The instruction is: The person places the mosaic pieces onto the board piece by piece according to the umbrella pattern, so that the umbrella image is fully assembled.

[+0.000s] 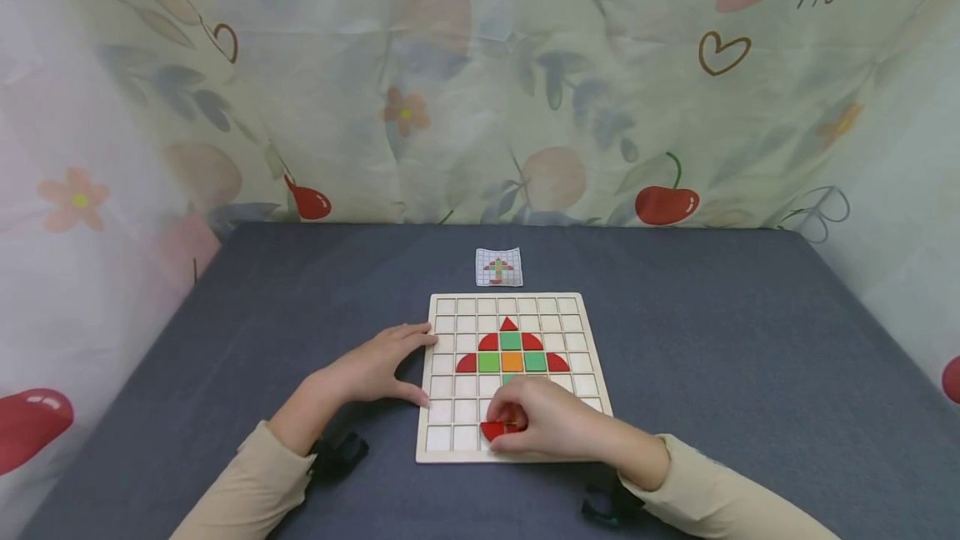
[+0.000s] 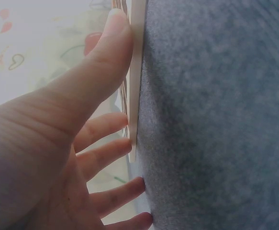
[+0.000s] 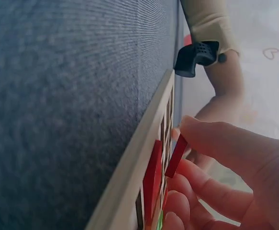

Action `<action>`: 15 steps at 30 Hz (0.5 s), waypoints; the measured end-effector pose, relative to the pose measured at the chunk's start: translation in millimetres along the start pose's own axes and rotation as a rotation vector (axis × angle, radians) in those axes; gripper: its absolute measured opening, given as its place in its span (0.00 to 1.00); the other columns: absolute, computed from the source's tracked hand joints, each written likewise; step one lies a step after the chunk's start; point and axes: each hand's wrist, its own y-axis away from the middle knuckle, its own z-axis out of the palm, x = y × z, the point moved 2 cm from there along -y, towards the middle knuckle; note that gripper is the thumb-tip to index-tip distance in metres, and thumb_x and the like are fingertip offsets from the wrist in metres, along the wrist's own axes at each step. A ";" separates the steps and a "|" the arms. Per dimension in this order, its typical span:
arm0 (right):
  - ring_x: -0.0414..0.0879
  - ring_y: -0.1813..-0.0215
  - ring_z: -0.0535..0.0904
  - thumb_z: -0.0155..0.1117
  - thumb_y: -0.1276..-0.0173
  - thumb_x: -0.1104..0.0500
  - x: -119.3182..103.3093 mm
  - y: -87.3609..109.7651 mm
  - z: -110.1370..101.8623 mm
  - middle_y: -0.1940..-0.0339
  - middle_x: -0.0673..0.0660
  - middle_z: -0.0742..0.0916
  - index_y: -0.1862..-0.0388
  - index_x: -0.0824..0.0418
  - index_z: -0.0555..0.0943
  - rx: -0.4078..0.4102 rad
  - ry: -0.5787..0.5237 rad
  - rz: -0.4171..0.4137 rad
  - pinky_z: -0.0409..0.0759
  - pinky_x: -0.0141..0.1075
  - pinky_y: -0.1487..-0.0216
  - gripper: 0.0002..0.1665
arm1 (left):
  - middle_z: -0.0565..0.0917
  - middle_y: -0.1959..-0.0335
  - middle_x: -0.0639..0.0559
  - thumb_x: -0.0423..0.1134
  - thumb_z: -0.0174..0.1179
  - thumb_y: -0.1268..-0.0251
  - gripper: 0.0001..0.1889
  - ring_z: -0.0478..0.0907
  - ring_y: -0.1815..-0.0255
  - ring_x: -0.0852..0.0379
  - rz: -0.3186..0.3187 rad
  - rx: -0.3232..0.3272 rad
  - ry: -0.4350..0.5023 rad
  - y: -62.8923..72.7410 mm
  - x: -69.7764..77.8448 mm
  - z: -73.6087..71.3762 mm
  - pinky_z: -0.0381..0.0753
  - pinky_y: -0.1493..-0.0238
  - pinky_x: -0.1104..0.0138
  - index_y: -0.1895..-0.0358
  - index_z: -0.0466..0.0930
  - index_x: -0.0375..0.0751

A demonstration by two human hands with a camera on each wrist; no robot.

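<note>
A square wooden grid board (image 1: 441,438) lies on the table, with red, green and orange tiles set in an arrow-like shape. My right hand (image 1: 551,419) is over its lower middle and pinches a red tile (image 3: 176,157) between thumb and fingers, the tile tilted up from the grid. A second red tile (image 3: 152,179) sits in the board beside it, partly covered by the hand in the head view. Along the board's left edge, my left hand (image 1: 378,365) rests with thumb and fingers spread, fingertips at the rim. The right hand hides several lower cells.
Behind the board lies a small pattern card (image 1: 498,267) showing a coloured arrow-like figure on a grid. Dark grey cloth (image 1: 712,332) covers the table. A printed curtain (image 1: 480,107) hangs along the back and sides. Black straps (image 1: 341,455) are at the wrists.
</note>
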 end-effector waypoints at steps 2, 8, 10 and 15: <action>0.32 0.73 0.69 0.72 0.48 0.54 -0.3 -0.6 1.8 0.76 0.45 0.80 0.70 0.54 0.81 0.008 0.022 0.000 0.69 0.24 0.68 0.09 | 0.59 0.27 0.44 0.58 0.69 0.56 0.46 0.55 0.27 0.42 0.001 -0.001 0.003 0.1 -0.3 0.0 0.60 0.31 0.47 0.32 0.63 0.43; 0.32 0.72 0.70 0.72 0.48 0.53 -2.3 -2.2 4.0 0.75 0.44 0.81 0.71 0.54 0.81 0.003 0.061 0.012 0.69 0.24 0.67 0.10 | 0.59 0.27 0.44 0.58 0.69 0.56 0.46 0.55 0.27 0.42 0.002 -0.002 0.006 0.0 -0.8 0.4 0.60 0.31 0.47 0.32 0.63 0.43; 0.32 0.71 0.70 0.72 0.48 0.53 -3.0 -2.6 4.3 0.75 0.45 0.81 0.71 0.54 0.80 0.001 0.069 0.013 0.70 0.24 0.67 0.10 | 0.59 0.27 0.44 0.58 0.69 0.56 0.46 0.55 0.27 0.42 0.002 -0.001 0.006 -0.1 -1.0 0.5 0.60 0.32 0.47 0.32 0.63 0.44; 0.32 0.71 0.70 0.73 0.49 0.53 -4.1 -3.1 4.8 0.75 0.44 0.81 0.71 0.54 0.80 -0.007 0.081 0.024 0.70 0.25 0.66 0.11 | 0.59 0.27 0.44 0.59 0.69 0.57 0.46 0.55 0.27 0.42 0.002 0.000 0.010 -0.1 -1.6 0.7 0.60 0.32 0.47 0.32 0.63 0.44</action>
